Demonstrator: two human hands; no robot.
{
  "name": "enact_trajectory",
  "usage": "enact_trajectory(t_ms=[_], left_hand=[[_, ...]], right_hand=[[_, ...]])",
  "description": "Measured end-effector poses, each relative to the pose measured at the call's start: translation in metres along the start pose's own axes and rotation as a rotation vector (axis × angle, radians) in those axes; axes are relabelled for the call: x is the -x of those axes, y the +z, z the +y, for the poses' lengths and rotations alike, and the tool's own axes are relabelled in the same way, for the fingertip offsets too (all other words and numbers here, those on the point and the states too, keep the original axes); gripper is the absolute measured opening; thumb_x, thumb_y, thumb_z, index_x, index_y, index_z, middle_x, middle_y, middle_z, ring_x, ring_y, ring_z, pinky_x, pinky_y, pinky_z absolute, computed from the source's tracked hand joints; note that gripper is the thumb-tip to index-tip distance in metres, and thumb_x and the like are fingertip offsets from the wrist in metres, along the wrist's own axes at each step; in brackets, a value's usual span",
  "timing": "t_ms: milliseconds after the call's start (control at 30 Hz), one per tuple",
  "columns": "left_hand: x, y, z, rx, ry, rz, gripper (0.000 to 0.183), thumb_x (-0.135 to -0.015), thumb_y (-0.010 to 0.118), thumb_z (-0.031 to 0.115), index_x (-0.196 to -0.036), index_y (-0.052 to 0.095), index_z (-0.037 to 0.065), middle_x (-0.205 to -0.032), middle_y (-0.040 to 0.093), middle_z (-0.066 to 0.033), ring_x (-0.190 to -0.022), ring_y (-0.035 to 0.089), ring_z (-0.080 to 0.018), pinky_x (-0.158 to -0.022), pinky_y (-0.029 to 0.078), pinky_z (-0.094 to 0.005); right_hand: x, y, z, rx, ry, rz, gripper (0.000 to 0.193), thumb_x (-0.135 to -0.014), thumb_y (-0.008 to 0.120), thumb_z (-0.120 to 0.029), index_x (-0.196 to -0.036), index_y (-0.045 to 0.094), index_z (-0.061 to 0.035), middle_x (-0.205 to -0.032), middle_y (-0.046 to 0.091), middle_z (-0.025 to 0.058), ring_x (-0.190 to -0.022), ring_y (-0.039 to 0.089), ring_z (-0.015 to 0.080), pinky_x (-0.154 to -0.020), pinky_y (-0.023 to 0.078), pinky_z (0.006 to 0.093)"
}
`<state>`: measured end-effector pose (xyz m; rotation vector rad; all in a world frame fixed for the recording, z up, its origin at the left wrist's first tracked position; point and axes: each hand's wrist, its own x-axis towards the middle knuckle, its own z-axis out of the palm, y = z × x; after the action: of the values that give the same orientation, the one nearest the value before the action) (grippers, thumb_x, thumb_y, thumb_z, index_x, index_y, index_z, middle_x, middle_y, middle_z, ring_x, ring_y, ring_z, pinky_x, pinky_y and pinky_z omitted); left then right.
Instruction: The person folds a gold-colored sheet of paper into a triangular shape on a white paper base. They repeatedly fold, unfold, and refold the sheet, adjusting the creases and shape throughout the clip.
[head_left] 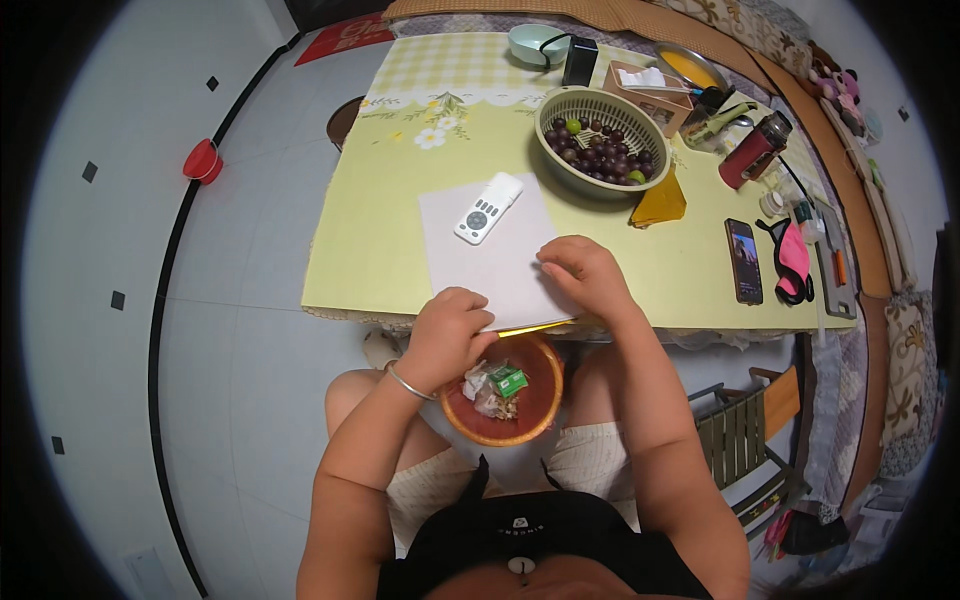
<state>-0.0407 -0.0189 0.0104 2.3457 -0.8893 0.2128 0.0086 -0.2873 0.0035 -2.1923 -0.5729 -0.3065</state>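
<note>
A sheet of white paper [448, 240] lies on the table, its near edge at the table's front. My left hand [450, 335] is closed at the paper's near left corner, fingers above and thumb below. At the paper's right side my right hand [590, 275] hovers with loosely curved fingers, nothing visible in them. A thin yellow strip [538, 329] shows under the near edge between my hands. On the paper rests a white remote control [488, 208]. Below the table edge, between my knees, stands a reddish-brown bin [462, 412] holding crumpled wrappers and a green packet [508, 381].
Behind the paper sits a colander [590, 182] of dark grapes, beside a folded gold sheet [660, 203]. A phone [743, 262], pink-and-black eye mask [792, 262] and red thermos [755, 150] lie or stand to the right. A folding chair [735, 440] stands at right; a red bucket [203, 162] at left.
</note>
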Motion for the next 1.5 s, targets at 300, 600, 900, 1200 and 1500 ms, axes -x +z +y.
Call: enact_trajectory(t_ms=[300,600,900,1200,1500], left_hand=[[0.001,-0.004,-0.013,0.154,-0.081,-0.04,0.01,-0.08,0.078,0.012,-0.087,0.075,0.006,-0.093,0.072,-0.0091,-0.091,0.067,-0.0306,-0.082,0.054,-0.0411],[-0.009,0.0,-0.008,0.024,-0.065,-0.087,0.01,-0.08,0.079,0.015,-0.082,0.073,0.007,-0.086,0.068,-0.0077,-0.092,0.063,-0.0303,-0.081,0.052,-0.0418],[-0.005,-0.008,-0.016,0.126,-0.036,-0.103,0.007,-0.078,0.075,0.008,-0.082,0.069,0.006,-0.089,0.067,-0.008,-0.093,0.063,-0.0312,-0.083,0.052,-0.0421],[-0.004,-0.006,-0.019,0.162,-0.034,-0.074,0.007,-0.078,0.072,0.005,-0.082,0.067,0.005,-0.088,0.067,-0.0092,-0.092,0.063,-0.0317,-0.083,0.051,-0.0428],[-0.004,-0.006,-0.028,0.437,-0.354,0.078,0.009,-0.089,0.071,0.01,-0.091,0.069,0.002,-0.082,0.07,-0.013,-0.076,0.067,-0.0284,-0.073,0.053,-0.0369]], right_hand=[[-0.022,0.017,0.005,0.091,-0.098,-0.08,0.016,-0.087,0.068,-0.014,-0.1,0.075,-0.0068,-0.103,0.074,0.0093,-0.101,0.067,0.0308,-0.089,0.054,0.0411],[-0.056,0.076,-0.015,0.11,-0.143,-0.099,0.03,-0.087,0.066,-0.01,-0.116,0.068,-0.0039,-0.12,0.069,0.0156,-0.115,0.061,0.036,-0.097,0.049,0.0461],[-0.06,0.079,-0.003,0.158,-0.048,-0.18,0.052,-0.086,0.072,-0.011,-0.136,0.06,-0.005,-0.147,0.056,0.0174,-0.145,0.044,0.0345,-0.116,0.034,0.0464],[-0.052,0.057,0.012,0.118,0.021,-0.015,0.044,-0.084,0.071,-0.008,-0.127,0.065,0.0008,-0.135,0.063,0.0212,-0.13,0.056,0.039,-0.113,0.043,0.0442],[-0.026,0.014,-0.005,-0.584,0.304,-0.348,0.039,-0.085,0.081,-0.019,-0.119,0.071,-0.0024,-0.119,0.072,0.0113,-0.11,0.066,0.0197,-0.097,0.052,0.0334]])
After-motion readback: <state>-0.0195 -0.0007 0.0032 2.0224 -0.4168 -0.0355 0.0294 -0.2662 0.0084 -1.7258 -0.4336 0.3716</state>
